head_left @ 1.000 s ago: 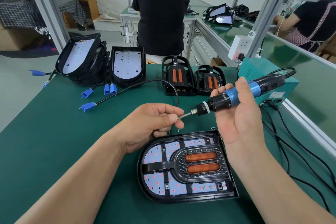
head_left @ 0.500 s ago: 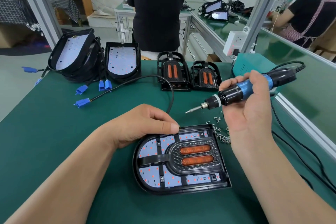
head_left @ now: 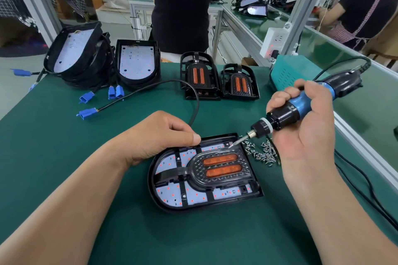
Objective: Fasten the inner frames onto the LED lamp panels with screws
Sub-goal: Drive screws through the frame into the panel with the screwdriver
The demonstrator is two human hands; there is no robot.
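Note:
A black LED lamp panel (head_left: pixel 172 196) lies on the green mat in front of me, with a black inner frame (head_left: pixel 221 168) holding two orange strips set inside it. My left hand (head_left: pixel 159 135) rests curled on the panel's far left rim, thumb against the edge. My right hand (head_left: pixel 305 127) grips a blue and black electric screwdriver (head_left: pixel 286 114). Its bit tip touches the far right corner of the frame. A pile of small screws (head_left: pixel 265 153) lies just right of the panel.
Bare lamp panels (head_left: pixel 135 64) with blue connectors (head_left: pixel 86 112) stand at the back left. Two spare inner frames (head_left: pixel 200 77) sit at the back middle. A teal power box (head_left: pixel 290 73) and black cables (head_left: pixel 366 187) lie to the right. A person in black stands behind the table.
The screwdriver has swung down from mid-air until its bit meets the frame's far right corner. My left hand left the bit and settled on the panel's rim.

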